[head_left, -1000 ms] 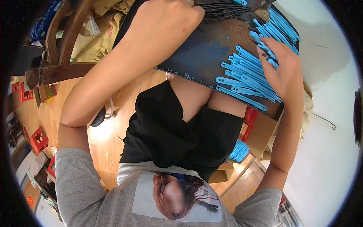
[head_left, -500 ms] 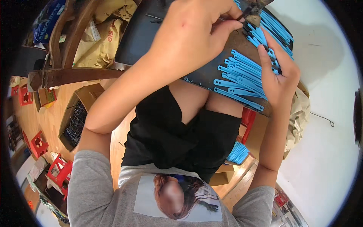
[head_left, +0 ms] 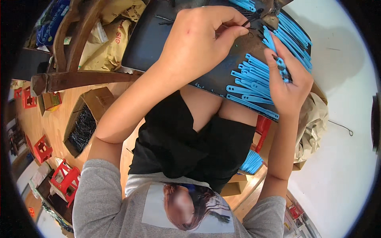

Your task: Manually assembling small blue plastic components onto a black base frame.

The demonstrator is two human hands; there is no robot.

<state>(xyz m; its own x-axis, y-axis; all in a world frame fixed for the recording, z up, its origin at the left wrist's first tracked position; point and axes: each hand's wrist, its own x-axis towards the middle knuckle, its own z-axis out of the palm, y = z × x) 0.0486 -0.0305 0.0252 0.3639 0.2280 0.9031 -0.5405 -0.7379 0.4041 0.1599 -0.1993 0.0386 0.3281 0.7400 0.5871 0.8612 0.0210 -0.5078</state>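
My left hand (head_left: 210, 37) is above the middle of the dark tray (head_left: 149, 37). Its thumb and index finger pinch a thin dark piece (head_left: 247, 24), too small to name surely, beside a dark metal fixture (head_left: 271, 19). My right hand (head_left: 293, 81) closes around a small bundle of blue plastic strips (head_left: 270, 39) with black bits showing between the fingers. Left of that hand, more blue strips (head_left: 250, 79) lie fanned out on the tray. Another row of blue strips (head_left: 295, 39) runs along the tray's right edge.
A wooden chair arm (head_left: 87, 81) stands at the left, with yellow-brown bags (head_left: 107, 45) behind it. On the floor are a carton of thin black pieces (head_left: 83, 129) and red plastic stools (head_left: 65, 180). Crumpled brown paper (head_left: 311, 129) sits by the white wall at right.
Both hands have shifted slightly down in the picture. The left fingertips have drawn a little left, away from the right hand. The right hand still holds its blue strips.
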